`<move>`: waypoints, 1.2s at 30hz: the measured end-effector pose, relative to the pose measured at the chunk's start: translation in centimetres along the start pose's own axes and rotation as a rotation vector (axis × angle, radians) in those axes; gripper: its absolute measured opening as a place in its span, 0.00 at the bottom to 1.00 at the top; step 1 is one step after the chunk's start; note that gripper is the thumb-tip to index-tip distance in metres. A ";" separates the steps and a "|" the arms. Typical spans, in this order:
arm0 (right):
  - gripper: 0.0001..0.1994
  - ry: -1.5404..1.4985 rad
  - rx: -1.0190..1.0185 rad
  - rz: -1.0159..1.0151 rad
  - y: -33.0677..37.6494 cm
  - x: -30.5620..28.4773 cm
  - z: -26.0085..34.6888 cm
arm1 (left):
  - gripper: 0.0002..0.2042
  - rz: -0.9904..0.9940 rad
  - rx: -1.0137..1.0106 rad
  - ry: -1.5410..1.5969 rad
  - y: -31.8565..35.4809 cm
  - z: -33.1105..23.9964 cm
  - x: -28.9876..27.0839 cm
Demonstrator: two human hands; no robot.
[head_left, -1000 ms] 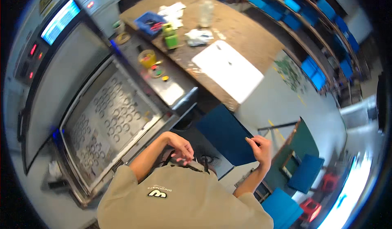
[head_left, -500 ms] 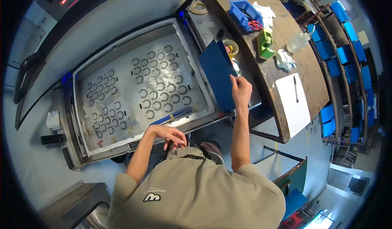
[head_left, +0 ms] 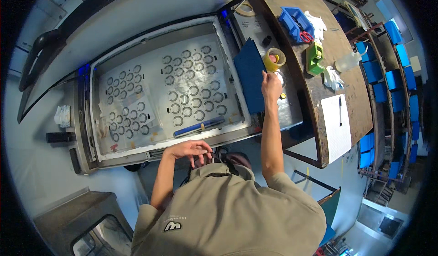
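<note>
- Over on the wooden table (head_left: 335, 41), a blue bin (head_left: 290, 27) with red-handled scissors (head_left: 307, 37)!
- Near it, a green tape dispenser (head_left: 314, 60)!
- Here's a pen (head_left: 340, 111) lying on white paper (head_left: 335, 139).
- Farther right, a squeeze bottle (head_left: 347, 62)!

Workshop, production sort; exact trade can't be told from here.
You're at a big lidded machine (head_left: 159, 143), lid (head_left: 150, 10) up, framed bed laid with clear sheets (head_left: 182, 85) carrying dark ring marks. On your right, a worn wooden bench (head_left: 335, 39) holds shop supplies: blue bin (head_left: 289, 23) with red-handled scissors (head_left: 306, 36), green tape dispenser (head_left: 315, 59), squeeze bottle (head_left: 347, 62), pen (head_left: 340, 110) on a ruled sheet (head_left: 336, 128). Tape rolls (head_left: 272, 64) sit on the metal ledge (head_left: 292, 110) between bench and machine. Past the bench, an open rack (head_left: 387, 110) stores blue panels (head_left: 393, 79).
</note>
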State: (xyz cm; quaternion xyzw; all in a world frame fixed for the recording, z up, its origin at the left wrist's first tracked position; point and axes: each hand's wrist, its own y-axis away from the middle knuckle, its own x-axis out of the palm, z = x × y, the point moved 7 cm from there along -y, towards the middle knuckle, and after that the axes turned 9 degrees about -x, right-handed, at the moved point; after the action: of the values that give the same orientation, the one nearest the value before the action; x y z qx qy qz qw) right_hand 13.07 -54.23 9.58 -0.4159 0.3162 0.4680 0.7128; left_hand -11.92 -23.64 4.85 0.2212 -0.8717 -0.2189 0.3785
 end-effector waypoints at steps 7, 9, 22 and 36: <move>0.09 -0.318 -0.338 -0.110 3.7 -6.6 5.3 | 0.34 -0.185 0.357 0.342 -0.8 -5.4 -2.8; 0.05 -0.301 -0.610 -0.043 5.8 -8.4 8.8 | 0.39 -0.155 0.420 0.539 -0.3 -7.1 -4.4; 0.18 -0.200 -0.951 0.286 19.0 -2.8 16.8 | 0.18 -0.463 0.288 0.778 4.5 0.4 -19.9; 0.45 -0.138 0.018 0.292 23.7 13.1 12.4 | 0.18 -0.349 0.593 0.659 2.6 2.2 -27.4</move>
State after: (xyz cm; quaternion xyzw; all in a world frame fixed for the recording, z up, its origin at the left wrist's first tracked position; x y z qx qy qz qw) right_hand -3.48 -32.84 -2.82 -0.3260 0.3278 0.5914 0.6607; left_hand 2.73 -6.00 -10.54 0.5204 -0.6799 0.0612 0.5130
